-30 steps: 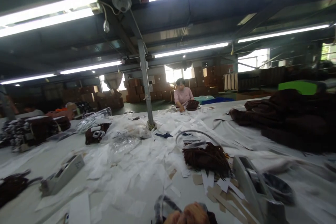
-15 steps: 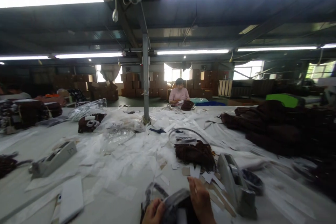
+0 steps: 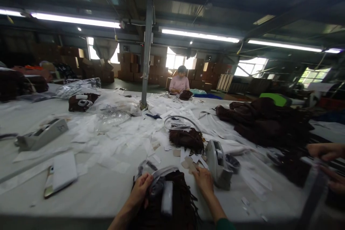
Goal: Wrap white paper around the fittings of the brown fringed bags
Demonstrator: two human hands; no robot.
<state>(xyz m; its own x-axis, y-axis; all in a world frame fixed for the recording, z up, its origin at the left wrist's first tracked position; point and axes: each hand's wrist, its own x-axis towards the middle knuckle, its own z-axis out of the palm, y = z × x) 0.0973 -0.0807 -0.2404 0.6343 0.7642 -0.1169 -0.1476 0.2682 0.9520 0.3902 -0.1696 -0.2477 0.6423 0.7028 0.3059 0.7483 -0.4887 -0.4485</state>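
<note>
A dark brown fringed bag (image 3: pixel 179 190) lies at the table's near edge, with a white wrapped piece (image 3: pixel 167 197) on its front. My left hand (image 3: pixel 141 188) is closed on the bag's strap (image 3: pixel 165 170), which is covered in pale, see-through wrapping. To the right of the bag, my right hand (image 3: pixel 203 181) has its fingers stretched forward, the tips at several loose beige card pieces (image 3: pixel 190 163). A grey tape dispenser (image 3: pixel 219 165) stands just right of that hand. Behind the cards lies another brown fringed bag (image 3: pixel 185 138) with its strap looped up.
A phone-like white object (image 3: pixel 63 172) and another tape dispenser (image 3: pixel 43 134) lie left. White paper scraps (image 3: pixel 118 154) and clear bags (image 3: pixel 113 118) spread mid-table, near a post (image 3: pixel 147 54). Brown goods (image 3: pixel 264 122) pile right. Another person's hands (image 3: pixel 327 165) work at right; someone (image 3: pixel 179 81) sits opposite.
The view has tilted down, showing more of the bag. My right hand has left the bag for the card pieces. The left hand stays on the strap. Another person's hands now show at right.
</note>
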